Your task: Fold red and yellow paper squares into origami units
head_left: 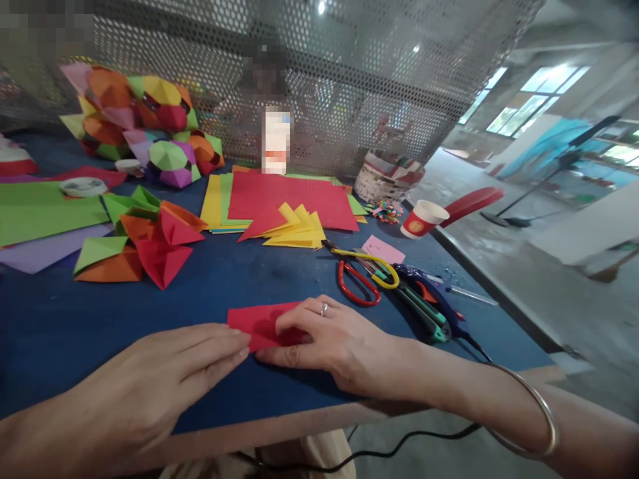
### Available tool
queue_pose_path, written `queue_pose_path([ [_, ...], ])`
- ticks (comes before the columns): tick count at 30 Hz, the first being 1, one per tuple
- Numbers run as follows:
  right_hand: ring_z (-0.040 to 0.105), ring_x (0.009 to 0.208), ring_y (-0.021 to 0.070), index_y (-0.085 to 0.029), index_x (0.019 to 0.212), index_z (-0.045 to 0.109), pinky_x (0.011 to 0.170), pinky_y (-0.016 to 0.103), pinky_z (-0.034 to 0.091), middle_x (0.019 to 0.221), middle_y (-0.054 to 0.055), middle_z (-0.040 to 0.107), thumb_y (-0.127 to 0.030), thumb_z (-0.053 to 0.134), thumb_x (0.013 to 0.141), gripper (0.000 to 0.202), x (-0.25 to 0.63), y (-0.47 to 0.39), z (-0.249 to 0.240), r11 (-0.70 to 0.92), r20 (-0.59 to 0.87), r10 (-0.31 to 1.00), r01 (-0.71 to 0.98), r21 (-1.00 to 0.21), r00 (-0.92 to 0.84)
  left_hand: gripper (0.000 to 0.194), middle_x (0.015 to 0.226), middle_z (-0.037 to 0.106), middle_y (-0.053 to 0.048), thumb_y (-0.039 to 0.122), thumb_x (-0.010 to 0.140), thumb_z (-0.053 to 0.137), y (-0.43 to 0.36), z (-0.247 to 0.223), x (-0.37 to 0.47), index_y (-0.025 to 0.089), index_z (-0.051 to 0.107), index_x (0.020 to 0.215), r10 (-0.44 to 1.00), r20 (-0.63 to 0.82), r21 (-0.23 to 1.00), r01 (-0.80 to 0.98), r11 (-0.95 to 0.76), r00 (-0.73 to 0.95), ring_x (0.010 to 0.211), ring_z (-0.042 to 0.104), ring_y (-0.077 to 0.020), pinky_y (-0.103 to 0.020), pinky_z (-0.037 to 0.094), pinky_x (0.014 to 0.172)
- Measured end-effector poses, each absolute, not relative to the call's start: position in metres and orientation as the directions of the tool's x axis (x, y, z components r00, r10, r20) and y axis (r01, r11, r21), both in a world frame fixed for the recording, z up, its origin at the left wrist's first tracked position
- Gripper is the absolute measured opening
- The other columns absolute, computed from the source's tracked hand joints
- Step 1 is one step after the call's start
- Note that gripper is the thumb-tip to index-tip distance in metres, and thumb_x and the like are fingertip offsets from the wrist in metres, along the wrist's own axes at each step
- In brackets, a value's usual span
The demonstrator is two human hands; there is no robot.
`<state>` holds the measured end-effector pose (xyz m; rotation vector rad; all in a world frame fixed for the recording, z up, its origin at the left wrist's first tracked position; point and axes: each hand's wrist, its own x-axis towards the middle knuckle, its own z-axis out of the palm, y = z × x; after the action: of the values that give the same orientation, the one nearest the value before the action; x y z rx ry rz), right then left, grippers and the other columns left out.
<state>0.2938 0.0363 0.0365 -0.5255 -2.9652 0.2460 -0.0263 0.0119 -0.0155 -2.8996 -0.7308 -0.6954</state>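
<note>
A folded piece of red paper (254,322) lies on the blue tabletop near its front edge. My left hand (174,366) rests flat, fingers stretched out together, with the tips on the paper's left near corner. Across the paper's right part bends my right hand (324,339), a ring on one finger. Its curled fingers press on top and its thumb runs along the near edge; that end of the paper is hidden beneath. To the left sit folded green, orange and red paper pieces (162,243).
Red- and yellow-handled scissors (359,283), a green-and-black cutter (424,309) and a blue glue gun (444,303) lie right. Behind are stacked coloured sheets (294,193), folded yellow pieces (299,229), a woven basket (387,176), a paper cup (424,218) and colourful paper balls (170,156).
</note>
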Motion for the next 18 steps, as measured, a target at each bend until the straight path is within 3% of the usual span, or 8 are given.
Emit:
queue_pose_path([
  [4, 0.060, 0.122, 0.0253, -0.022, 0.142, 0.063, 0.099, 0.042, 0.048, 0.135, 0.011, 0.065, -0.005, 0.049, 0.096, 0.051, 0.294, 0.039, 0.036, 0.938, 0.130, 0.325, 0.302, -0.168, -0.937, 0.057, 0.128, 0.077, -0.001, 0.004, 0.088, 0.040, 0.011, 0.003, -0.017, 0.022, 0.066, 0.136, 0.358, 0.412, -0.063, 0.418, -0.906, 0.838, 0.108, 0.076, -0.0181, -0.026, 0.062, 0.094],
  [7, 0.060, 0.125, 0.0245, -0.020, 0.138, 0.065, 0.100, 0.042, 0.049, 0.136, 0.011, 0.066, -0.005, 0.047, 0.097, 0.048, 0.296, 0.038, 0.036, 0.936, 0.157, 0.331, 0.302, -0.182, -0.931, 0.059, 0.124, 0.079, 0.000, 0.002, 0.085, 0.040, 0.009, 0.012, -0.013, 0.024, 0.067, 0.133, 0.368, 0.425, -0.039, 0.424, -0.905, 0.827, 0.104, 0.077, -0.0174, -0.024, 0.063, 0.090],
  [14, 0.061, 0.127, 0.0217, -0.014, 0.135, 0.066, 0.105, 0.039, 0.050, 0.137, 0.013, 0.068, -0.002, 0.046, 0.096, 0.046, 0.305, 0.037, 0.032, 0.943, 0.196, 0.309, 0.274, -0.187, -0.931, 0.074, 0.124, 0.079, 0.002, 0.000, 0.083, 0.040, 0.010, 0.019, -0.012, 0.029, 0.055, 0.149, 0.380, 0.426, -0.023, 0.430, -0.903, 0.821, 0.102, 0.078, -0.0159, -0.022, 0.062, 0.089],
  [18, 0.064, 0.125, 0.0221, -0.010, 0.131, 0.067, 0.105, 0.039, 0.053, 0.134, 0.014, 0.070, 0.001, 0.045, 0.092, 0.046, 0.316, 0.037, 0.027, 0.957, 0.293, 0.276, 0.233, -0.176, -0.915, 0.068, 0.129, 0.077, 0.000, 0.005, 0.086, 0.040, 0.008, 0.008, -0.018, 0.029, 0.057, 0.148, 0.401, 0.407, 0.006, 0.437, -0.899, 0.820, 0.108, 0.076, -0.0182, -0.025, 0.062, 0.094],
])
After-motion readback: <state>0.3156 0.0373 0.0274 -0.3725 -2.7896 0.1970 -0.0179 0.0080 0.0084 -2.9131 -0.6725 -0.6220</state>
